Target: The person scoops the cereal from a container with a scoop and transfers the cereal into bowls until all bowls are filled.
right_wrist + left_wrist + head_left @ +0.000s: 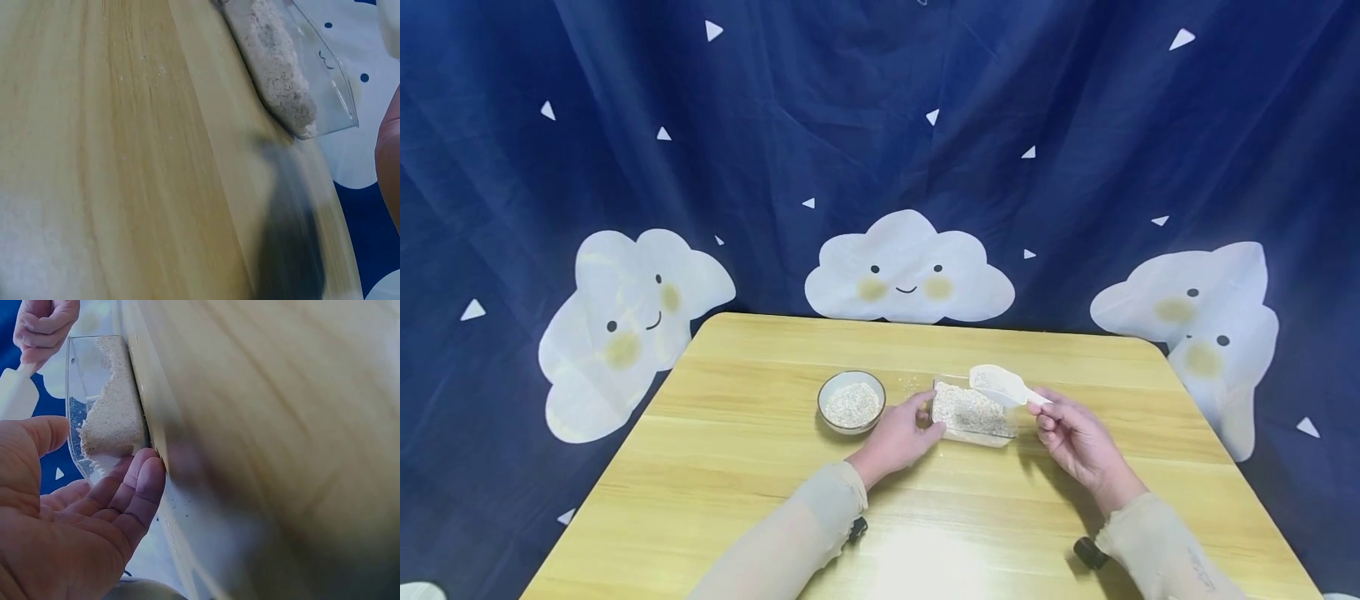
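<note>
A clear rectangular container (pixel 977 438) full of pale oat-like flakes (pixel 964 407) stands mid-table. My left hand (pixel 898 437) is at its left end, thumb toward the front corner and fingers toward the back. In the left wrist view those fingers (pixel 140 487) look fairly straight, their tips right at the container's end wall. My right hand (pixel 1078 442) pinches the handle of a white scoop (pixel 997 383) between thumb and fingers. The scoop's head hangs above the container's back right part, with a few flakes showing in it. In the right wrist view the right hand shows only at the edge.
Left of the container, close by my left hand, stands a dark-rimmed bowl (pixel 827 427) holding similar flakes. Some loose flakes (pixel 912 384) lie scattered behind the container. A blue curtain (pixel 880 125) with cloud prints hangs behind the wooden table (pixel 737 400).
</note>
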